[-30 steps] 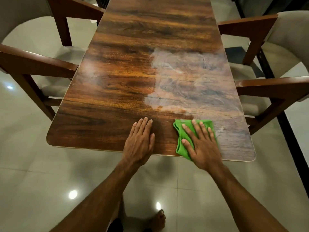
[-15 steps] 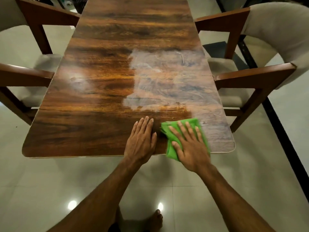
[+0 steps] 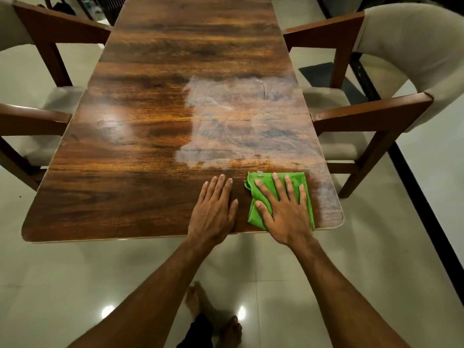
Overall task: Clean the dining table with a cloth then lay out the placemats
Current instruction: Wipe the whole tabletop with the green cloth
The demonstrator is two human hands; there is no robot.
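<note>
Your right hand (image 3: 286, 212) lies flat on the green cloth (image 3: 266, 183) with the fingers (image 3: 277, 183) spread and straight, pressing the cloth down on the desk (image 3: 150, 136) and not clenched around it. The cloth is folded and sits near the near right corner of the desk, with its lower part reaching the near edge. A small pale label shows at the far edge of the cloth.

Your left hand (image 3: 213, 209) rests palm down on the bare wood just beside the cloth, close to the near edge. Its fingers are released, held together and straight, and they hold nothing. A narrow strip of wood separates this hand from the cloth.

On the right half of the desk, beyond the cloth, there is a large hazy, whitish smear (image 3: 238, 119) with curved streaks. The left half looks dark and glossy, with a soft reflection of light.

One cushioned chair with wooden arms (image 3: 371, 114) stands along the right edge, and another chair (image 3: 37, 116) along the left edge. Your bare feet (image 3: 195, 297) are on the shiny tile floor (image 3: 376, 247) below the near edge.
</note>
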